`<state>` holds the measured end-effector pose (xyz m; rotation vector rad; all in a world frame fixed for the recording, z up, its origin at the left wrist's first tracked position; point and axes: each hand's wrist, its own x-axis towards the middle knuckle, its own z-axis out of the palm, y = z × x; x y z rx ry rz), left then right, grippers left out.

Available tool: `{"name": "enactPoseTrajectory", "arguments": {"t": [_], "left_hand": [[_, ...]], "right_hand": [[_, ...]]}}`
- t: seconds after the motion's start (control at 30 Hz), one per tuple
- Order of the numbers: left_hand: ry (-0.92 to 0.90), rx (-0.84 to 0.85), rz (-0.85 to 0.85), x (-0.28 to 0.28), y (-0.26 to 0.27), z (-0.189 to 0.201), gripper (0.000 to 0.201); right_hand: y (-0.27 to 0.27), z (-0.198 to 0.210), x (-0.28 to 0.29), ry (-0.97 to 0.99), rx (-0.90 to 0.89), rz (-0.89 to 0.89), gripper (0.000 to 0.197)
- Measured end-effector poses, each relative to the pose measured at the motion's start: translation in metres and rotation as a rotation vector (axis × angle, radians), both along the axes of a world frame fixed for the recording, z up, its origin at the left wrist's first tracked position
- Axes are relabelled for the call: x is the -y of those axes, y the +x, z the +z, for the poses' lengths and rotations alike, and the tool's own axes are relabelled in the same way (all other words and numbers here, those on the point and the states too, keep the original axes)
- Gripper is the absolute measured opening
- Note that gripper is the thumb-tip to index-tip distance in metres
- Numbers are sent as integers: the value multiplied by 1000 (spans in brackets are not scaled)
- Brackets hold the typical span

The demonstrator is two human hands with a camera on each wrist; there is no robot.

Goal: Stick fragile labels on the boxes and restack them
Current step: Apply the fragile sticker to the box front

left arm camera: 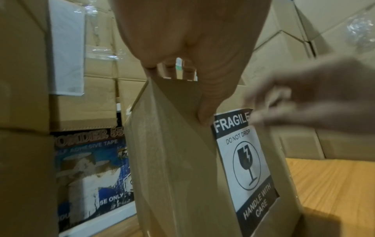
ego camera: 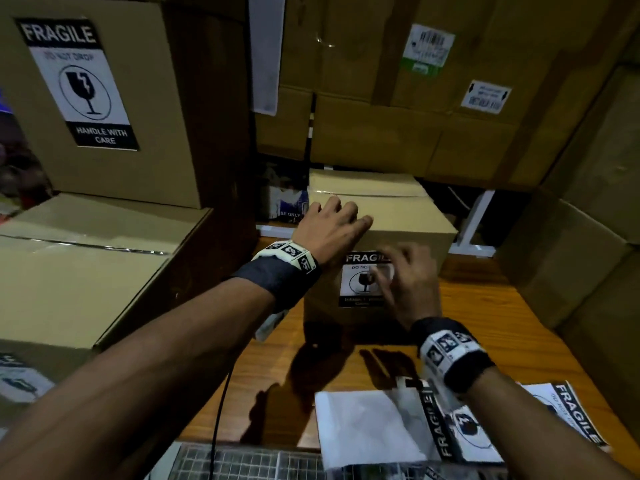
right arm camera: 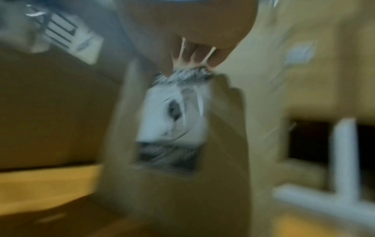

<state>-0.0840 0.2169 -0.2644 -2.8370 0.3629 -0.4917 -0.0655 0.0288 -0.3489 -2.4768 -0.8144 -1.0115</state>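
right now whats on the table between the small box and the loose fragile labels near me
Bare wooden table with only shadows separates the small box from the loose fragile labels, per the head view.

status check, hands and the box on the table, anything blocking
Left hand rests on top of the box, steadying. Right hand blurred, fingers on the fragile label stuck to the box front. Spare labels near table edge. Nothing blocking.

Dim warehouse light, hard shadows (right-wrist view badly motion-blurred)

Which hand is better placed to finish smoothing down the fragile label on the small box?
Probably the right hand: its fingers are already on the fragile label, while the left hand steadies the small box from the top.
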Motion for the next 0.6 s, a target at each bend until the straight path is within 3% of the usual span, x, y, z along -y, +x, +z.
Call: {"name": "enactPoseTrajectory", "arguments": {"t": [0.07,0.13,0.27,0.47,0.6], "left_hand": [[-11,3,-7,-2,0,-1,56],[-16,7,-12,-2,-1,-1,56],[-42,-12,-13,-2,0,0,57],[-44,-19,29,5,0,1,68],[-38,13,46,8,2,-1,60]], "right_hand": [[4,22,12,-15,-25,-150,65],[6,35,17,-87,-83,-205,76],[21,40,27,-143,-110,-192,67],[29,43,29,-65,-26,-97,42],[28,45,28,-40,2,-75,34]]}}
